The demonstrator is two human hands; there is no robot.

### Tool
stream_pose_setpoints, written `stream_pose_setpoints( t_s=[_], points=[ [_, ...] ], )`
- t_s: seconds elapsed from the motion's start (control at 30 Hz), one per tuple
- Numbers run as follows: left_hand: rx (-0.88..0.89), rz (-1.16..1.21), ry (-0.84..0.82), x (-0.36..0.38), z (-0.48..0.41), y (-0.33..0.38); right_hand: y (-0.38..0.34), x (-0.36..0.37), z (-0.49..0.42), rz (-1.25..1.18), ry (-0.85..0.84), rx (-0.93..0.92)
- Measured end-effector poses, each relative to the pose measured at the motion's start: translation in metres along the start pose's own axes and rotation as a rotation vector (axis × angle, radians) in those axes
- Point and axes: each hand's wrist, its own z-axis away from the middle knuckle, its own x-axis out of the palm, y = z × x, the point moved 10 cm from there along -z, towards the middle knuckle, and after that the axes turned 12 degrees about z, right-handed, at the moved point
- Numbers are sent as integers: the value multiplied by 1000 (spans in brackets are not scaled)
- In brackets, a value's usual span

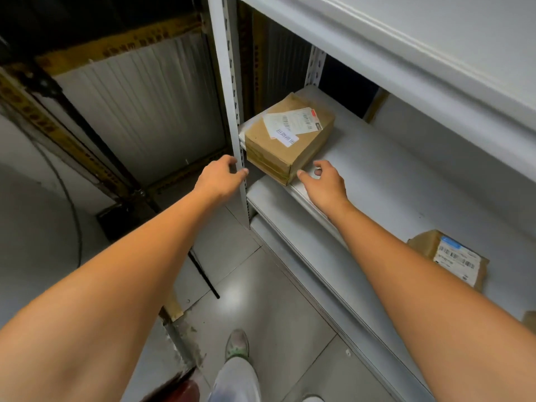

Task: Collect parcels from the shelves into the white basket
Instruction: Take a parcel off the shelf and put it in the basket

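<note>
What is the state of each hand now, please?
Left hand: open, holds nothing, beside the grey metal shelf post.
Right hand: open, holds nothing, close to the brown cardboard parcel.

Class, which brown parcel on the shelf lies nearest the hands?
The left-end parcel on the shelf, just beyond the left hand and right hand; the blue-labelled parcel sits further right.

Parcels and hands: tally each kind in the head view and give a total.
Brown cardboard parcels: 2, the large parcel and the small parcel.
Hands: 2, the left hand and the right hand, both empty.
Total: 4. A brown sliver at the right edge is too cropped to count.
</note>
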Motion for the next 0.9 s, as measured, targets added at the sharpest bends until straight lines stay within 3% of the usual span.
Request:
stream_pose_setpoints(
  t_s=[0.27, 0.47, 0.6, 0.9],
  points=[
    [66, 241, -25, 14, -88, 22, -4, 25, -66, -305, 33, 150],
    [15, 380, -196, 36, -110, 26, 0, 36, -80, -573, 31, 224],
    [-15, 492, -216, 35, -108, 27, 0, 34, -77, -621, 6, 240],
    [-121, 509, -267, 36, -65, 14, 6, 33, -52, -552, -117, 200]
  ],
)
